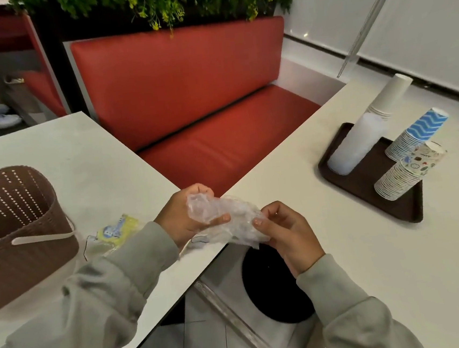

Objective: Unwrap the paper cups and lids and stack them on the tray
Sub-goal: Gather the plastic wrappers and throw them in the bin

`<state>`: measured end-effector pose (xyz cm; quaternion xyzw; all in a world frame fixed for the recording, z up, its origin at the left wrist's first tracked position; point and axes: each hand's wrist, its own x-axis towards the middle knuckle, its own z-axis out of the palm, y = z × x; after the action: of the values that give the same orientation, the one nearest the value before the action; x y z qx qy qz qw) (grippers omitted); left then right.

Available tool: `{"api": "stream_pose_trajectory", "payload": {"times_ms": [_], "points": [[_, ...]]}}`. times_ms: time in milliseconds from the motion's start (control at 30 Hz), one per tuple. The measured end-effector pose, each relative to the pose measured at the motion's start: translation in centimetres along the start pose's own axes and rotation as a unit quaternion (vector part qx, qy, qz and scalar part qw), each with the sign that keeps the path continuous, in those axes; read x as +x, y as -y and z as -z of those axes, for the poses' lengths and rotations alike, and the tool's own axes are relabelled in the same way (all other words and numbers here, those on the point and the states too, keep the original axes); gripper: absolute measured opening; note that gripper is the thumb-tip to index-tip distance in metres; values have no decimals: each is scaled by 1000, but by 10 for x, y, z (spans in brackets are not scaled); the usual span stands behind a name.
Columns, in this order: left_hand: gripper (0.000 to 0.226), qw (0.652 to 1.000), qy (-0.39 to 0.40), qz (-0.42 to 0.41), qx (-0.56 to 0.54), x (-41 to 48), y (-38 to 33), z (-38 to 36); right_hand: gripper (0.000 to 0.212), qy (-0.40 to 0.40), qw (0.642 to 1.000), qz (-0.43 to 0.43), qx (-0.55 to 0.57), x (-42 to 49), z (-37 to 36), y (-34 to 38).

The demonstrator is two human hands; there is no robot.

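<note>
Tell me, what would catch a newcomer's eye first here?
Probably the two hands, left and right, crumpling clear plastic wrap over the gap between two white tables. Next, the brown tray on the right table, bearing three stacks of cups. Behind stands a red bench.

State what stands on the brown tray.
On the brown tray stand four stacks: clear lids beneath white cups, blue-zigzag cups, and patterned cups. The stacks hide part of the tray floor.
</note>
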<state>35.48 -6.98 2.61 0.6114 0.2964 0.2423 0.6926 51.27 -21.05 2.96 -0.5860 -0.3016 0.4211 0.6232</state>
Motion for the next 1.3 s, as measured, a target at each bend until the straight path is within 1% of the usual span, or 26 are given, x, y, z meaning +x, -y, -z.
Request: {"api": "stream_pose_trajectory", "payload": {"times_ms": [67, 133, 167, 233, 267, 333, 400, 467, 500, 567, 600, 633, 667, 700, 733, 767, 800, 833, 900, 967, 1067, 1133, 1200, 1267, 1300], "points": [[31, 1000, -14, -8, 23, -1, -2, -3, 25, -15, 1000, -17, -2, 0, -2, 0], [13, 997, -47, -29, 61, -1, -2, -7, 27, -29, 999, -24, 0, -2, -9, -2], [11, 993, -65, -37, 89, 0, 0, -10, 27, -31, 999, -26, 0, -3, -13, -2], [26, 978, -99, -48, 176, 0, 4, -14, 27, -21, 999, -29, -13, -6, -22, -1], [32, 965, -112, -67, 229, -1, 7, -16, 28, -14, 999, -30, -19, -6, -25, -1], [33, 939, -123, -113, 299, -1, 11, -20, 32, -10, 999, -37, -36, -7, -32, -1], [28, 925, -125, -134, 333, -3, 13, -23, 31, -34, 996, -41, -70, -7, -37, -3], [30, 904, -114, -175, 374, -5, 13, -26, 29, -59, 994, -39, -88, -4, -38, -8], [32, 900, -103, -187, 379, -6, 14, -26, 27, -64, 993, -38, -89, -2, -37, -9], [40, 910, -50, -189, 365, -9, 11, -23, 20, -68, 995, -36, -68, 3, -30, -11], [47, 922, -15, -180, 343, -10, 10, -21, 19, -74, 995, -40, -54, 5, -26, -11], [56, 938, 13, -155, 309, -11, 7, -19, 18, -77, 995, -47, -39, 7, -21, -12], [63, 960, 26, -121, 253, -12, 3, -18, 18, -74, 995, -57, -21, 8, -17, -12], [63, 980, 28, -76, 183, -13, -2, -17, 18, -61, 996, -65, 0, 8, -14, -13], [56, 994, 18, -26, 106, -12, -8, -17, 20, -45, 996, -76, 21, 8, -11, -14], [44, 999, 8, 31, 44, -11, -10, -14, 20, -28, 995, -85, 41, 8, -9, -14], [36, 997, 7, 77, 11, -10, -12, -12, 20, -16, 994, -91, 61, 8, -7, -15], [33, 995, 14, 100, 15, -9, -10, -8, 19, -8, 993, -91, 77, 8, -6, -16], [37, 993, 42, 99, 55, -8, -5, -4, 19, 3, 993, -83, 85, 8, -5, -18], [37, 993, 59, 81, 65, -9, -2, -6, 18, 2, 994, -75, 81, 8, -7, -21], [29, 994, 44, 30, 93, -7, -1, -13, 14, -12, 992, -80, 97, 6, -9, -21], [25, 992, 19, -1, 124, -3, 5, -12, 9, -2, 989, -94, 117, 4, -11, -20], [22, 988, 2, -15, 154, -1, 10, -12, 11, 4, 988, -105, 111, 2, -14, -18], [24, 985, 4, -30, 172, -1, 12, -15, 18, -18, 991, -102, 79, 3, -16, -19], [28, 983, 8, -33, 178, -1, 13, -17, 20, -36, 992, -100, 67, 4, -16, -20]]}}
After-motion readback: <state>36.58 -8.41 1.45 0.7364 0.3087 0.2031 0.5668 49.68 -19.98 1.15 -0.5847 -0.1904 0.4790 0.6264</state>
